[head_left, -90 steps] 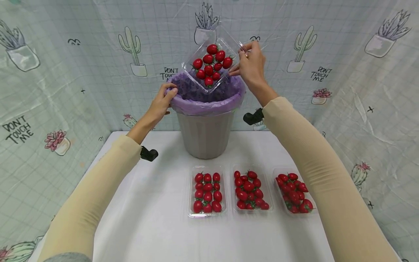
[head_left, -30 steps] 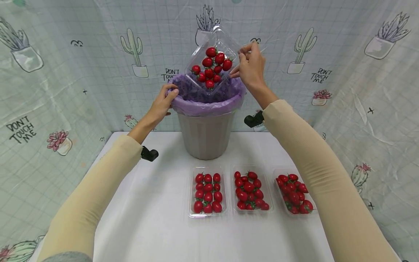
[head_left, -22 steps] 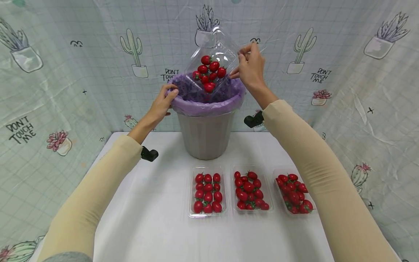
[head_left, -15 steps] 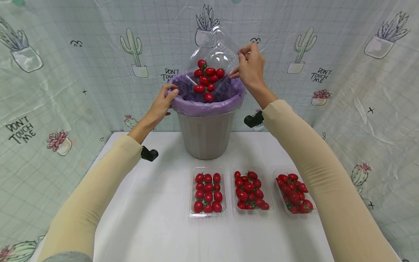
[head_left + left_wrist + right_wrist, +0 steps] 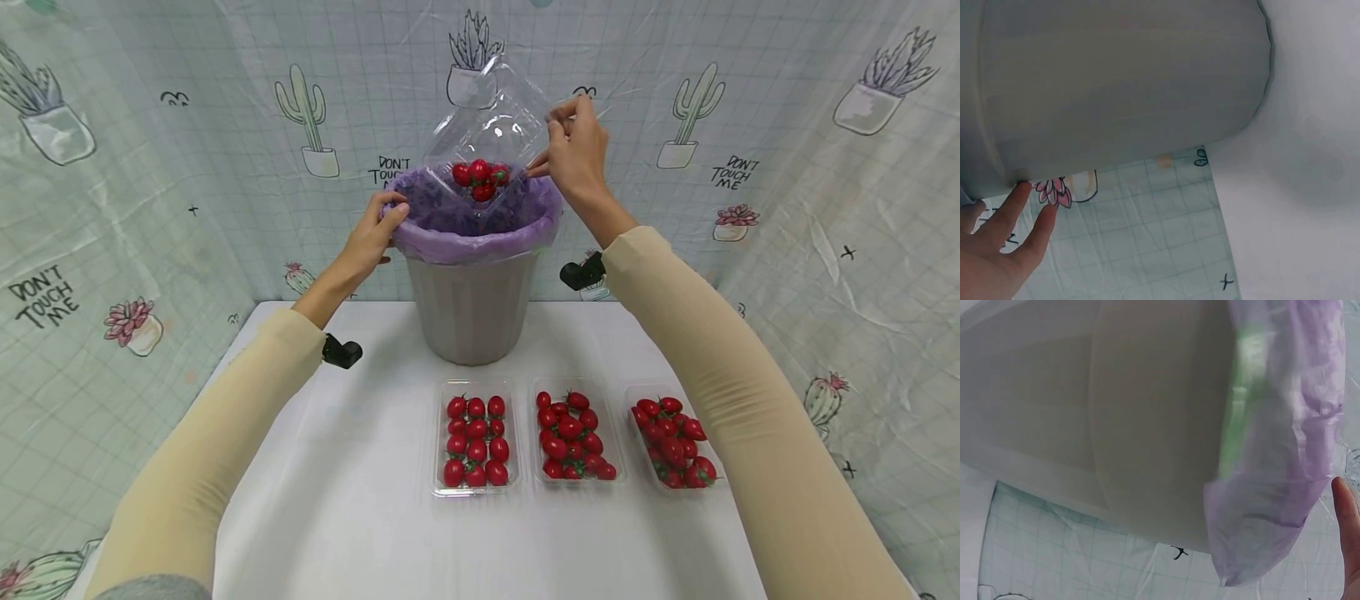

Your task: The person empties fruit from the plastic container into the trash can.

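Observation:
A grey trash bin (image 5: 472, 308) stands at the back of the table, lined with a purple bag (image 5: 480, 247) folded over its rim. My left hand (image 5: 371, 232) grips the rim at its left side, thumb on the bag; in the left wrist view its fingers (image 5: 1039, 234) lie against the bin's outside. Above the bin's mouth, my right hand (image 5: 577, 150) pinches a clear plastic container (image 5: 498, 125) by its right edge. This container is tilted steeply, one corner pointing down. Several red cherry tomatoes (image 5: 481, 172) show near that low corner. The inside bottom of the bin is hidden.
Three clear containers of cherry tomatoes stand in a row on the white table (image 5: 337, 500): a left one (image 5: 476, 492), a middle one (image 5: 615, 433) and a right one (image 5: 637, 400) partly behind the right sleeve. A patterned curtain (image 5: 225, 167) encloses the table.
Tomatoes have slid down the tilted container and dropped into the bin, so fewer show in it now. Both hands have stayed nearly in place.

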Demonstrator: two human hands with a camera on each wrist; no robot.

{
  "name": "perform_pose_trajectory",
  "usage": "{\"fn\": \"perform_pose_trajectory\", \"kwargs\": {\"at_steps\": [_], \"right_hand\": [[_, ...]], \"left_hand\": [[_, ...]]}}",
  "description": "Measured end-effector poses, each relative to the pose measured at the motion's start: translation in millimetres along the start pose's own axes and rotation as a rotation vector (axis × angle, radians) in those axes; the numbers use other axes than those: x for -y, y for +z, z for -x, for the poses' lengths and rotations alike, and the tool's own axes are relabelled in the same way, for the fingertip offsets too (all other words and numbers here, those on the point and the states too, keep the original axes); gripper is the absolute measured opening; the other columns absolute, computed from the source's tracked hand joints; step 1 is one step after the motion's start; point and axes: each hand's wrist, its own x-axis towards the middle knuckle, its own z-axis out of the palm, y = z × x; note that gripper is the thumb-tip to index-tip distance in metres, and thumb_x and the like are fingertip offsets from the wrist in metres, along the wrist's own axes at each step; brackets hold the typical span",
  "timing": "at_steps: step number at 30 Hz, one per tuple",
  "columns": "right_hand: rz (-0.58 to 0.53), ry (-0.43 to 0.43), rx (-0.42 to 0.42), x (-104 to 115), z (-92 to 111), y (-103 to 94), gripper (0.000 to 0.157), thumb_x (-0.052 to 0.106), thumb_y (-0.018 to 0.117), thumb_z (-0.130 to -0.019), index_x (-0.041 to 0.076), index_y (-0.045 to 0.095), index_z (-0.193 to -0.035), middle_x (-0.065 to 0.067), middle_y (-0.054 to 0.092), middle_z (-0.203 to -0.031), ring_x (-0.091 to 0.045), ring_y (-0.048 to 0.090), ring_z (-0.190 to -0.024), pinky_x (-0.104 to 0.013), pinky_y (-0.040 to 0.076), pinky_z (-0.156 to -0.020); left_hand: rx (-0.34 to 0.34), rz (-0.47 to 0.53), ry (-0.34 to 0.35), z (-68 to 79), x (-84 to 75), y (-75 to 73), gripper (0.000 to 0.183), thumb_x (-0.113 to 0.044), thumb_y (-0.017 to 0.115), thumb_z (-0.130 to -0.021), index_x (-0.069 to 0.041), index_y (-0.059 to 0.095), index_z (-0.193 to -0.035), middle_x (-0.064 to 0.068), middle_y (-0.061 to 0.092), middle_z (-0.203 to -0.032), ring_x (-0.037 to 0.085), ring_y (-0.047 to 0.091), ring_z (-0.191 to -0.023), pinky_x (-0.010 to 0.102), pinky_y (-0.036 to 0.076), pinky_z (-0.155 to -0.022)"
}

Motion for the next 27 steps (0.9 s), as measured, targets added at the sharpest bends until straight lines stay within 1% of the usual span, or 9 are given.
{"fn": "perform_pose_trajectory", "kwargs": {"at_steps": [3, 9, 13, 16, 19, 21, 23, 27], "right_hand": [[-0.004, 0.004, -0.001, 3.7, 2.8, -0.2, 0.015, 0.013, 0.046, -0.109, 0.007, 0.050, -0.123, -0.020, 0.069, -0.130, -0.021, 0.074, -0.062, -0.027, 0.060, -0.059], [-0.013, 0.000, -0.013, 2.8, 0.9, -0.8, 0.016, 0.012, 0.046, -0.109, 0.006, 0.050, -0.123, -0.022, 0.070, -0.122, -0.021, 0.073, -0.061, -0.029, 0.061, -0.060], [-0.017, 0.003, -0.012, 4.6, 1.8, -1.6, 0.017, 0.011, 0.046, -0.109, 0.005, 0.050, -0.124, -0.022, 0.069, -0.130, -0.021, 0.073, -0.060, -0.027, 0.060, -0.058], [-0.018, 0.001, -0.012, 2.9, 1.4, -1.7, 0.015, 0.012, 0.046, -0.109, 0.006, 0.050, -0.122, -0.020, 0.069, -0.130, -0.022, 0.073, -0.060, -0.027, 0.060, -0.058], [-0.026, -0.008, -0.014, 0.3, 0.8, -1.2, 0.013, 0.012, 0.046, -0.109, 0.006, 0.050, -0.120, -0.015, 0.072, -0.115, -0.022, 0.074, -0.061, -0.029, 0.060, -0.060], [-0.029, -0.014, -0.016, -1.1, 0.7, -0.9, 0.013, 0.012, 0.046, -0.109, 0.006, 0.050, -0.121, -0.012, 0.071, -0.106, -0.022, 0.074, -0.061, -0.030, 0.061, -0.060], [-0.027, -0.020, -0.017, -1.4, 1.0, -0.9, 0.014, 0.012, 0.046, -0.109, 0.005, 0.050, -0.122, -0.012, 0.071, -0.107, -0.022, 0.073, -0.061, -0.029, 0.061, -0.060], [-0.027, -0.026, -0.014, -0.8, 3.0, -2.0, 0.016, 0.013, 0.046, -0.110, 0.005, 0.050, -0.123, -0.020, 0.070, -0.126, -0.021, 0.073, -0.060, -0.028, 0.060, -0.060]], "left_hand": [[0.002, -0.004, -0.002, -0.1, -0.6, 0.3, 0.056, -0.056, 0.041, -0.105, -0.026, 0.032, -0.152, 0.016, 0.028, -0.168, 0.053, 0.044, -0.143, 0.076, 0.033, -0.109], [0.008, -0.006, 0.000, 0.4, -1.7, 0.4, 0.056, -0.056, 0.041, -0.105, -0.026, 0.032, -0.152, 0.017, 0.028, -0.167, 0.052, 0.044, -0.143, 0.076, 0.032, -0.109], [0.007, -0.008, 0.006, 0.5, -2.3, 0.5, 0.057, -0.055, 0.040, -0.105, -0.025, 0.032, -0.153, 0.017, 0.028, -0.167, 0.052, 0.044, -0.143, 0.076, 0.032, -0.109], [0.007, -0.003, 0.009, 1.3, -2.0, 0.2, 0.058, -0.055, 0.041, -0.105, -0.024, 0.031, -0.153, 0.017, 0.028, -0.167, 0.052, 0.044, -0.143, 0.076, 0.032, -0.109], [0.012, 0.006, 0.011, 2.8, -1.8, 0.3, 0.057, -0.054, 0.041, -0.105, -0.025, 0.031, -0.153, 0.016, 0.026, -0.168, 0.052, 0.043, -0.144, 0.076, 0.031, -0.110], [0.015, 0.009, 0.012, 3.5, -1.8, 0.3, 0.057, -0.054, 0.041, -0.105, -0.025, 0.031, -0.153, 0.015, 0.025, -0.168, 0.052, 0.042, -0.144, 0.076, 0.031, -0.110], [0.018, 0.007, 0.014, 3.9, -2.2, 0.3, 0.057, -0.055, 0.041, -0.105, -0.025, 0.031, -0.153, 0.015, 0.025, -0.168, 0.052, 0.042, -0.144, 0.076, 0.031, -0.110], [0.014, 0.001, 0.011, 4.2, -2.6, 0.6, 0.059, -0.056, 0.041, -0.105, -0.024, 0.031, -0.153, 0.015, 0.025, -0.168, 0.051, 0.043, -0.143, 0.074, 0.033, -0.109]]}}
